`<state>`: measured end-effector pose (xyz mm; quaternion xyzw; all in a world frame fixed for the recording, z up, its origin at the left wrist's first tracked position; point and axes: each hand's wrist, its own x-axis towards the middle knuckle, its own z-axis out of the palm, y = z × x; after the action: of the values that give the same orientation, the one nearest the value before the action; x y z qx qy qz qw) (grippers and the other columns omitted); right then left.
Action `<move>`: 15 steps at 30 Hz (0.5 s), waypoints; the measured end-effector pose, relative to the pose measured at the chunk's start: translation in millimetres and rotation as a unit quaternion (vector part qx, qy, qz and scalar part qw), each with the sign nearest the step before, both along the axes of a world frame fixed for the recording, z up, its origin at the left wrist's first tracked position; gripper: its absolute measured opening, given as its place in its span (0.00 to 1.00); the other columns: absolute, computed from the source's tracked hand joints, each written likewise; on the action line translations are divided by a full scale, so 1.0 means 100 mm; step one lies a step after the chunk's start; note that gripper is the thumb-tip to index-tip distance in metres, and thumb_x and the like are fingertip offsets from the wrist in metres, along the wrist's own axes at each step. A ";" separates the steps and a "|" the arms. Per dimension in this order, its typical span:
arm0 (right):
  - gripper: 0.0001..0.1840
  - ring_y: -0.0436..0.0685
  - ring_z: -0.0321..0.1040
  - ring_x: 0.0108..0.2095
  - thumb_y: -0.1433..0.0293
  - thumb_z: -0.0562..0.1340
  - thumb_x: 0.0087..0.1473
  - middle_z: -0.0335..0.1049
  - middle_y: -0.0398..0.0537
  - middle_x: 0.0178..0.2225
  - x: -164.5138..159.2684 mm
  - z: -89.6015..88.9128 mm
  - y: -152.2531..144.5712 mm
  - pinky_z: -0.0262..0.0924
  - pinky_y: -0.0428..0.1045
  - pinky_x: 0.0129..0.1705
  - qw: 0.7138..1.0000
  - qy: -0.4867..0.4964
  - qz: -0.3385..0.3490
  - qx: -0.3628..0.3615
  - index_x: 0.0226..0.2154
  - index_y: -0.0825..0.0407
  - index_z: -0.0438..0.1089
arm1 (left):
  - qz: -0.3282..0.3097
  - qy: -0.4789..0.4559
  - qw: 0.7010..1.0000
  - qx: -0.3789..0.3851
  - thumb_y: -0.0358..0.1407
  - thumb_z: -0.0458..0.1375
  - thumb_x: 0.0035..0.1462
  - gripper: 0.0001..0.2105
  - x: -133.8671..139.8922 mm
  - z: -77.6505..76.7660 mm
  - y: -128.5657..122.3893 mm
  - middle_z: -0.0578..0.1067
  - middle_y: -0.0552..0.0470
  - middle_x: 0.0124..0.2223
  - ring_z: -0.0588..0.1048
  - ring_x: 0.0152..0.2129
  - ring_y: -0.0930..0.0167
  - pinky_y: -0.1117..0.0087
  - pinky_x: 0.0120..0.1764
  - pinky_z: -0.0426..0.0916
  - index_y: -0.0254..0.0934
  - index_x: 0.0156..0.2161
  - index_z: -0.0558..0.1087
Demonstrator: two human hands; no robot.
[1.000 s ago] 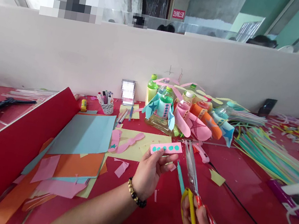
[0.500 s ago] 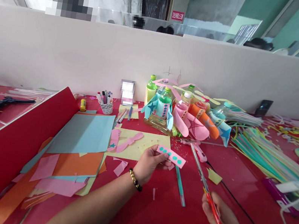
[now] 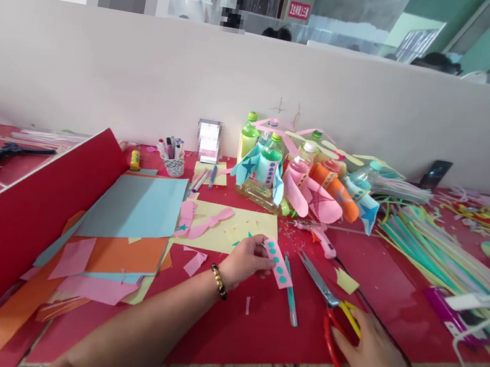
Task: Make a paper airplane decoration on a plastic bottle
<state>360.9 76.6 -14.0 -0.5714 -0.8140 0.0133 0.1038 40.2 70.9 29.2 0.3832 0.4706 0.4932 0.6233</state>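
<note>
Pinching left hand (image 3: 249, 263): your fingers hold the dotted pink strip (image 3: 277, 264), mid-scene, near side of the glue gun (image 3: 323, 242).
Right hand (image 3: 379, 353): your fingers touch the scissors' (image 3: 328, 295) handles; whether they grip cannot be told.
Bottles (image 3: 307, 164): clustered far.

Matt paper strip (image 3: 278, 265), shiny metal scissor blades (image 3: 319, 282), glossy plastic bottles (image 3: 273, 148)

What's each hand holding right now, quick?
Left hand: closed, fingers pinching the pink paper strip with green dots.
Right hand: on the handles of the scissors; can't tell if it's gripping them.
</note>
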 end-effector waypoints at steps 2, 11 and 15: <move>0.23 0.66 0.73 0.42 0.55 0.57 0.54 0.73 0.57 0.44 -0.01 0.00 0.01 0.69 0.56 0.36 1.000 0.004 0.020 0.022 0.46 0.54 0.66 | -0.042 0.046 0.998 0.003 0.37 0.65 0.43 0.16 -0.01 -0.01 0.00 0.70 0.58 0.24 0.70 0.18 0.76 0.75 0.22 0.67 0.35 0.35 0.65; 0.18 0.64 0.69 0.45 0.60 0.56 0.60 0.70 0.56 0.44 -0.19 0.37 -0.08 0.66 0.59 0.47 0.981 0.071 0.142 0.114 0.47 0.54 0.68 | -0.040 0.434 0.895 0.095 0.39 0.62 0.51 0.17 -0.08 0.00 -0.03 0.75 0.54 0.27 0.73 0.26 0.67 0.70 0.29 0.61 0.37 0.46 0.69; 0.17 0.60 0.70 0.46 0.67 0.59 0.58 0.73 0.51 0.44 -0.42 0.95 -0.40 0.66 0.54 0.47 0.953 0.164 0.242 0.076 0.51 0.46 0.68 | 0.019 0.570 0.806 0.159 0.37 0.54 0.60 0.08 -0.16 0.05 -0.01 0.77 0.51 0.33 0.74 0.30 0.68 0.70 0.32 0.62 0.38 0.42 0.71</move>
<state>319.0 36.3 80.9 -0.3379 -0.8980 0.0698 0.2731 24.5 70.3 34.4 0.6799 0.6637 0.2653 0.1639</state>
